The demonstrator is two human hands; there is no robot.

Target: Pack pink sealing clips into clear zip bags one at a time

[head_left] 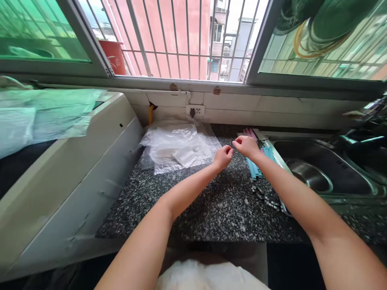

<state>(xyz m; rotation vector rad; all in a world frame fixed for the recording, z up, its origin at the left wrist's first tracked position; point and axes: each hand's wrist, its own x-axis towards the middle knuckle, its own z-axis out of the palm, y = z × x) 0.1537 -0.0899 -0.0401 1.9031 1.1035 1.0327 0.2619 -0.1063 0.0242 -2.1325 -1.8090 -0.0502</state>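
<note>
Over the dark speckled countertop (223, 213) my two hands are raised close together, a small gap between them. My left hand (223, 157) has its fingers curled into a pinch, just right of a pile of clear plastic bags (181, 147). My right hand (246, 146) is also pinched, its fingertips facing the left hand. Anything in either pinch is too small or hidden to make out. Teal strips (254, 169) lie under and beside my right wrist, with some pink strips (250, 133) behind that hand. A beaded chain-like item (270, 201) rests below my right forearm.
A sink (347, 161) with a metal bowl (308, 175) in it is on the right. At left, a pale stove-like unit (90, 161) carries plastic sheeting (51, 112). A wall socket (195, 110) with a plug sits beneath the barred window (181, 52).
</note>
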